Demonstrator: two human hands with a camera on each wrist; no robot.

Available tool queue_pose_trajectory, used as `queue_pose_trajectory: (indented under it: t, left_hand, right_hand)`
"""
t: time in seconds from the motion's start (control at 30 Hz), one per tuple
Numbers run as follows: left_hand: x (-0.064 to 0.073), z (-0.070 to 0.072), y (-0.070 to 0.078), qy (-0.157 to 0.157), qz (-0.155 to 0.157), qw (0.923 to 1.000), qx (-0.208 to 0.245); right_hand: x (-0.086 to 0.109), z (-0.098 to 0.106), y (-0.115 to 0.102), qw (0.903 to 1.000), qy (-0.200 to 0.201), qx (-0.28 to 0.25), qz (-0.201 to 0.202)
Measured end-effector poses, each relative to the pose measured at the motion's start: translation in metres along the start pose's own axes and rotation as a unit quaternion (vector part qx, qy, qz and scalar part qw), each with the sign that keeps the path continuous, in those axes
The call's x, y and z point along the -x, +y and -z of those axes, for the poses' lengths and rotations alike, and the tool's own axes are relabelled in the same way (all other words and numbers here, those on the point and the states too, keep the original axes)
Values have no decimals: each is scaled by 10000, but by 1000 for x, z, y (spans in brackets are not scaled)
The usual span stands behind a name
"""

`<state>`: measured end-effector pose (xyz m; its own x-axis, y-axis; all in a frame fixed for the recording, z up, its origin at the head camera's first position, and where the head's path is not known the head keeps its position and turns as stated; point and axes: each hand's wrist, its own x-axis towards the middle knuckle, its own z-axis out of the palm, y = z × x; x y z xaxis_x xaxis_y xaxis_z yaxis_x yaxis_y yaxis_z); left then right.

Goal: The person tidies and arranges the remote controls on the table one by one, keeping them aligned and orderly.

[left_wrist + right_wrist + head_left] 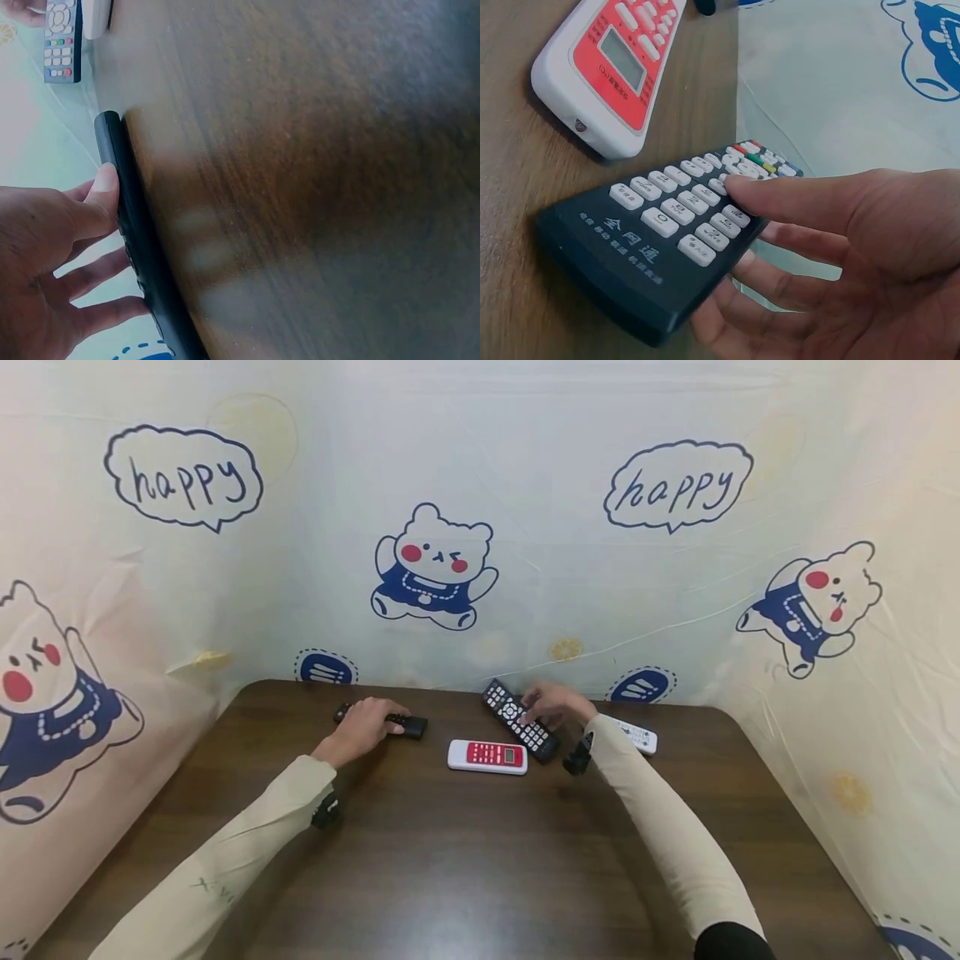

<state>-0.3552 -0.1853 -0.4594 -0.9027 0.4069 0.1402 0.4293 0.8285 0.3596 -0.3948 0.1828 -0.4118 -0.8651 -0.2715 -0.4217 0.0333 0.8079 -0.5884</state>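
Note:
My left hand (366,723) holds a slim black remote control (415,727) at the back left of the table. In the left wrist view the thumb presses on that remote (133,191) and the other fingers reach past its keyed side. At the back centre-right, my right hand (558,703) grips a larger black remote control (542,743) with white keys. Its thumb lies on the keys of this remote (682,202) in the right wrist view, with fingers along the far side and partly underneath. Between the hands lies a white remote control with a red face (487,757).
A white remote control (639,737) lies right of my right hand, partly hidden by the sleeve. The dark wooden table (465,860) meets a printed curtain (555,568) along its back edge. More curtain hangs at both sides.

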Motion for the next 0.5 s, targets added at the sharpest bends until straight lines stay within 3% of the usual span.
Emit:
queue_pose_trajectory:
  t: [0.27, 0.5]
  left_hand:
    - [0, -4, -2, -14, -27, 9999, 148]
    - [0, -8, 1, 7, 115, 9999, 84]
  right_hand:
    - [21, 2, 8, 9968, 86, -765, -215]
    - [37, 2, 22, 9923, -25, -1235, 31]
